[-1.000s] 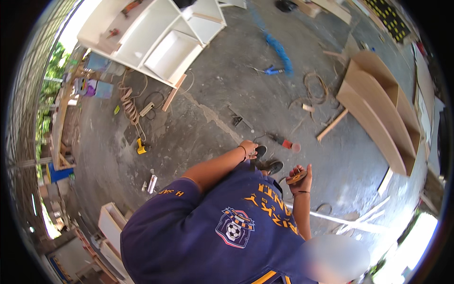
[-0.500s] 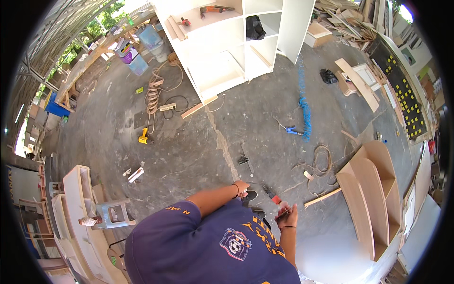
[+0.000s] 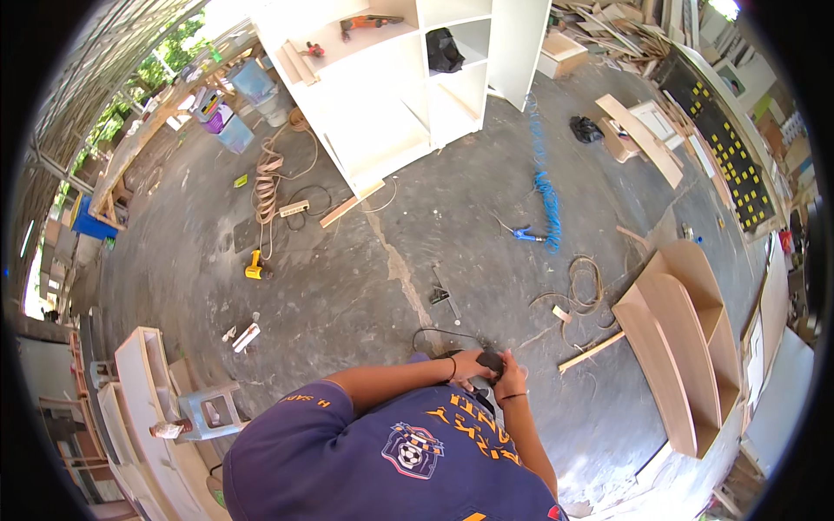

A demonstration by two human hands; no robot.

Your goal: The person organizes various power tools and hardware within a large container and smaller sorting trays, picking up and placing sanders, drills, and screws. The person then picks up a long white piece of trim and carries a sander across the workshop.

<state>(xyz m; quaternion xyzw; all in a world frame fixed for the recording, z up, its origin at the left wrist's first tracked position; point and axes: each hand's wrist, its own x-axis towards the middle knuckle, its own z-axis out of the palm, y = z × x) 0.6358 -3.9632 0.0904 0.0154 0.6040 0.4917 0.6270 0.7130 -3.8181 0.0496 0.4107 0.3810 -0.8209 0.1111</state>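
My two hands are close together in front of my body. Between them is the dark end of a corded power tool (image 3: 492, 360); its rest is mostly hidden by fingers and arms. My left hand (image 3: 469, 366) is closed against the tool from the left. Round its other side, my right hand (image 3: 512, 379) is closed with the fingers bent. A thin black cord (image 3: 443, 330) arcs over the floor just beyond my hands. Farther ahead lies a small dark metal tool with a thin bar (image 3: 442, 293).
A white cabinet (image 3: 382, 113) stands ahead. A yellow drill (image 3: 254, 266) lies at left, a blue air gun (image 3: 526, 234) with coiled hose (image 3: 548, 204) at right. A curved wooden shelf unit (image 3: 673, 347) stands near right; a plastic stool (image 3: 211, 410) is at left.
My left hand has moved right and my right hand slightly left, bringing them together around the tool. Its red part no longer shows. The cord now arcs beyond my hands.
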